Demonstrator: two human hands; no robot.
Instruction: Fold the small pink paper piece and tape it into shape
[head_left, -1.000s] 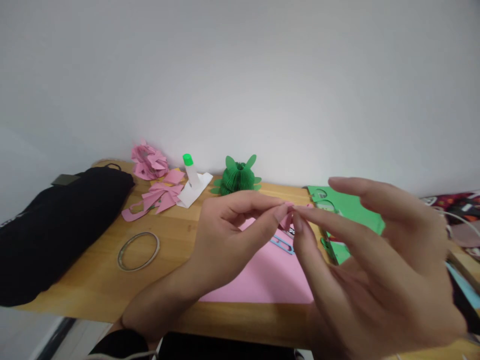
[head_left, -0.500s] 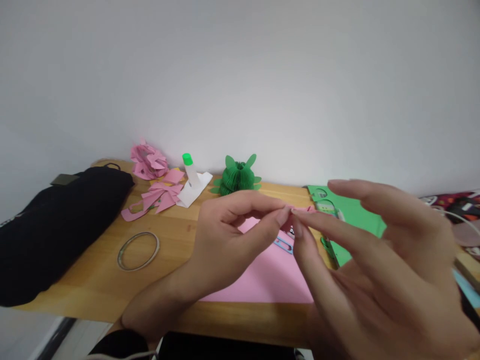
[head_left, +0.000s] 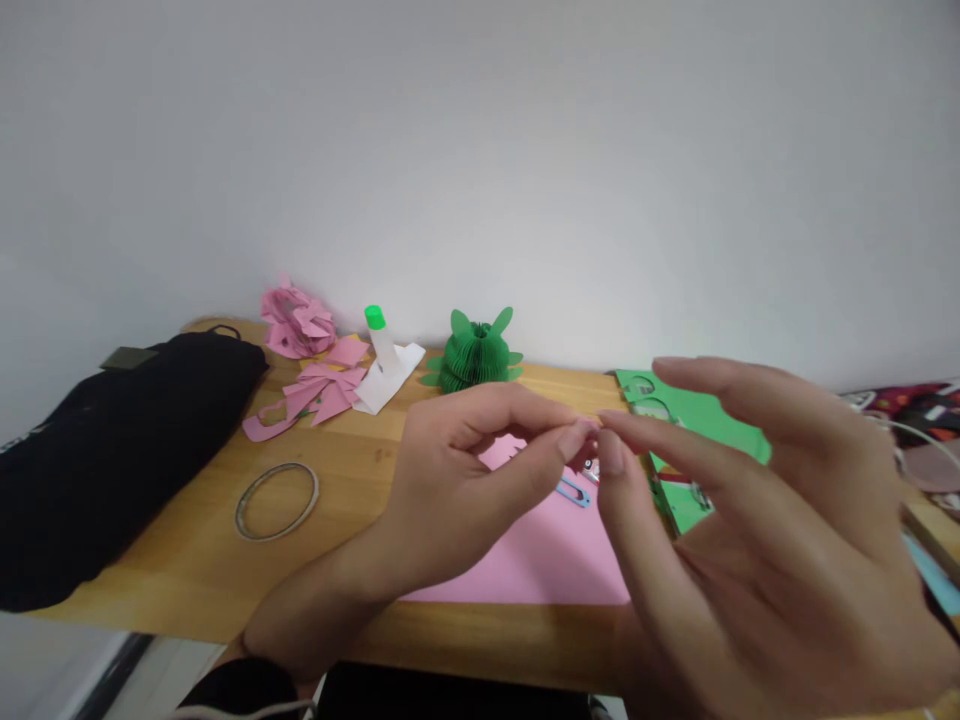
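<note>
My left hand (head_left: 480, 470) and my right hand (head_left: 757, 520) meet fingertip to fingertip above a pink sheet of paper (head_left: 540, 560). Between the thumb and forefinger of the left is pinched a small pink paper piece (head_left: 590, 427), mostly hidden by the fingers. The right thumb and forefinger close on its other end, while another right finger is held up and apart. Just below the fingertips, a blue slotted tool (head_left: 574, 492), perhaps a cutter or scissors part, lies on the pink sheet.
A metal bangle (head_left: 276, 502) lies at left by a black bag (head_left: 135, 440). Along the wall are pink paper scraps (head_left: 322, 390), a green-capped glue stick (head_left: 381, 340) and a green folded-paper figure (head_left: 476, 358). A green board (head_left: 697, 425) lies at right.
The right thumb and forefinger have shifted slightly right along the pink piece, which now shows less beyond the fingers. The left hand has moved a little right.
</note>
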